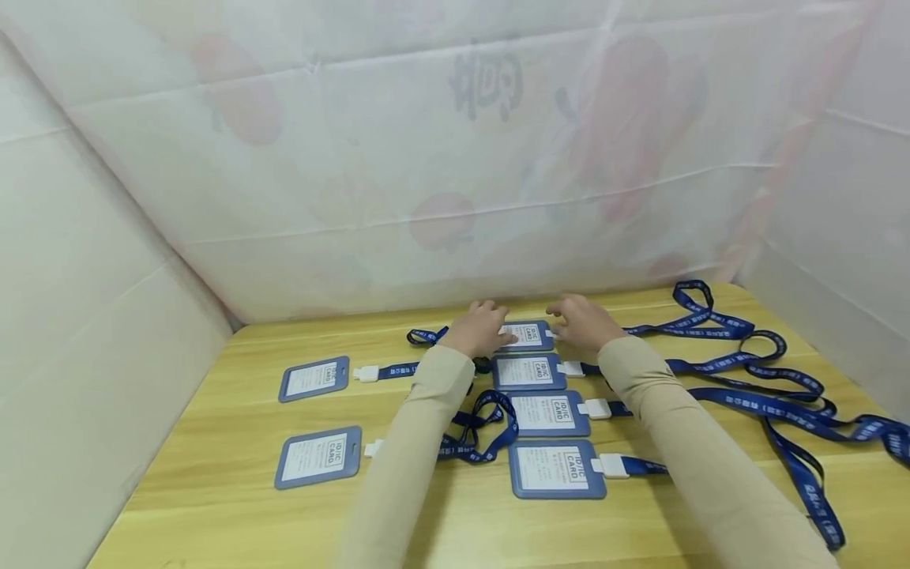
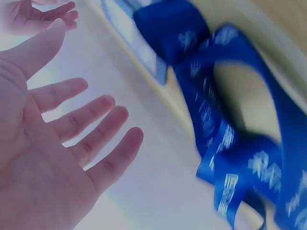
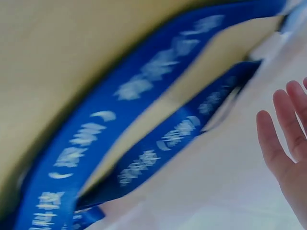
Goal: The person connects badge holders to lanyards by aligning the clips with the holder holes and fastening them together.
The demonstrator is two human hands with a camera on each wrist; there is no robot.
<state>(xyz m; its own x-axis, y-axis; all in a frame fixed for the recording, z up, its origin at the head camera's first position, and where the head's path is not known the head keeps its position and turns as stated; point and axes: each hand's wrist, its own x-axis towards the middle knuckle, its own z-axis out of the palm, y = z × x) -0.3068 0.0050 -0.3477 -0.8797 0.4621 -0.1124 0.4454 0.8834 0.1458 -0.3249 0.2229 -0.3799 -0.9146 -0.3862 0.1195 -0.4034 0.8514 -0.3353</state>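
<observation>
Pale, creased fabric printed with faded red and pink shapes hangs behind a yellow wood-grain table, and similar pale walls close in on both sides. My forearms, in beige sleeves, reach across to the far part of the tabletop. There, the farthest blue-framed rectangular card holder, with a white printed insert, lies flat between my hands. My left hand is over its left end, thumb across the card; I cannot tell whether it touches. Those fingers are extended and spread wide, holding nothing. My right hand is at the other end, just beside the small white clip, its fingers also extended and apart; whether the thumb touches the clip I cannot tell.

Three more blue-framed card holders line up below that one, toward me, all with white clips on their right. From these, dark-blue ribbon lanyards with white lettering run rightward in loops and twists. On the left side lie two separate blue-framed card holders, one nearer me than the other, with white clips close to their slotted right ends. More dark-blue lettered ribbon coils between the two columns, partly hidden by my left arm.
</observation>
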